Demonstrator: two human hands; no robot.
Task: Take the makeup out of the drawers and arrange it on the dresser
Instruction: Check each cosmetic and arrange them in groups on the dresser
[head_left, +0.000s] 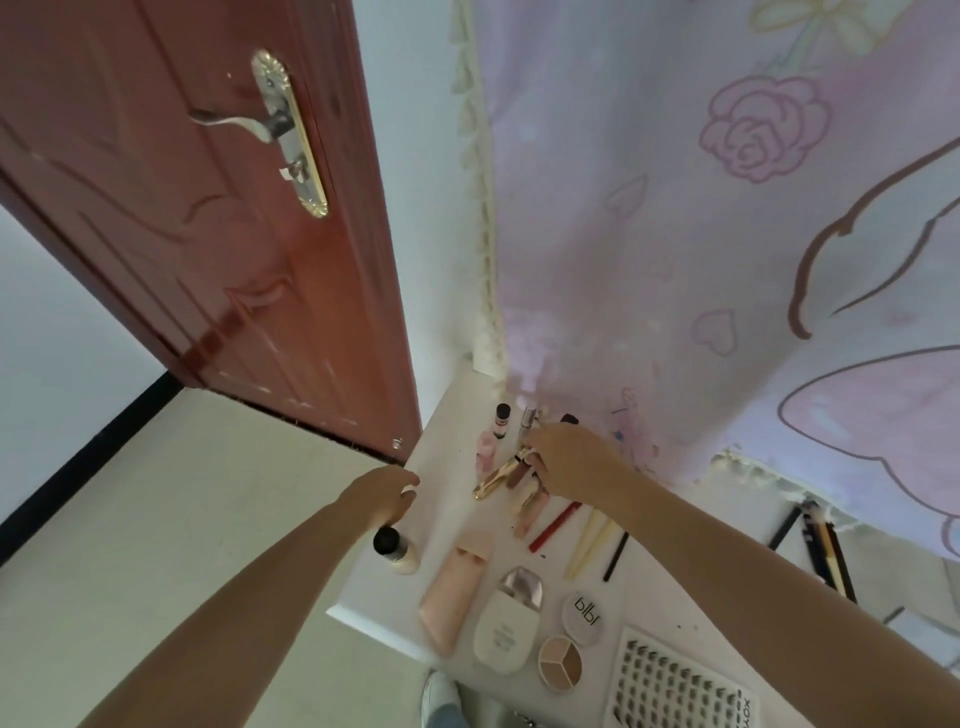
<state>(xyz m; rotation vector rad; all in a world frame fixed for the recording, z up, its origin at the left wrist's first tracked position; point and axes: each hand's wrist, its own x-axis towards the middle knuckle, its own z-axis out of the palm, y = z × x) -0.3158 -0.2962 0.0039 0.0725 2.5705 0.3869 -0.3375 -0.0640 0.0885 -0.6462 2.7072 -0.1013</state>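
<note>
I saw the makeup laid out on the white dresser: a gold tube lay tilted at the far end, a pink tube lay lengthwise near the left edge, a cream compact just right of it, and a three-shade palette nearest me.

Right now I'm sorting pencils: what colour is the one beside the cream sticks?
Red, seen in the head view.
</note>
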